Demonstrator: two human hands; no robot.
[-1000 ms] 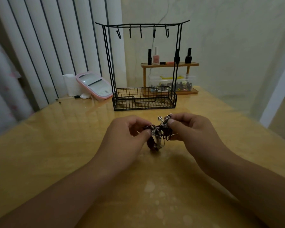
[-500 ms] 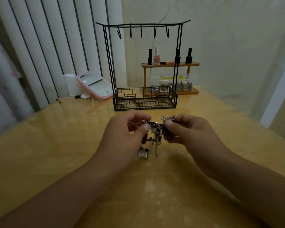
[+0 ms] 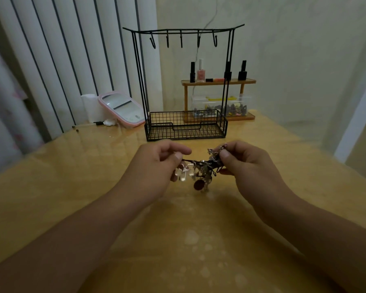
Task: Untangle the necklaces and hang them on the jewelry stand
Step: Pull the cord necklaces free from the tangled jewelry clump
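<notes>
Just above the middle of the desk, both hands are working on the knot, so we're still in the untangling step and nothing is hanging yet. All five hooks on the jewelry stand at 12 o'clock are sitting bare, and its wire basket looks empty too.

The left hand is pinching a dark cord between thumb and forefinger, right where it's leaving the clump. The right hand is closed on the other end, thumb pressing a bunch of silvery chain and a little star charm against the fingers. The tangled necklaces are stretching between the two hands, left hand at their 9 o'clock, right hand at their 3 o'clock. A clear flower-ish pendant is dangling just beside the left thumb, and a round brownish pendant is hanging lowest, at 6 o'clock from the clump, near the desk; can't tell if it's touching it.

My guess for the next move: keep the right hand anchoring the bundle while the left is easing that cord out slowly, looking for the loop it's passing through instead of just yanking. Pulling hard is probably only going to tighten the knot or snag the thin chain. How many necklaces are in there, I honestly can't tell, it's too dim and bunched.
</notes>
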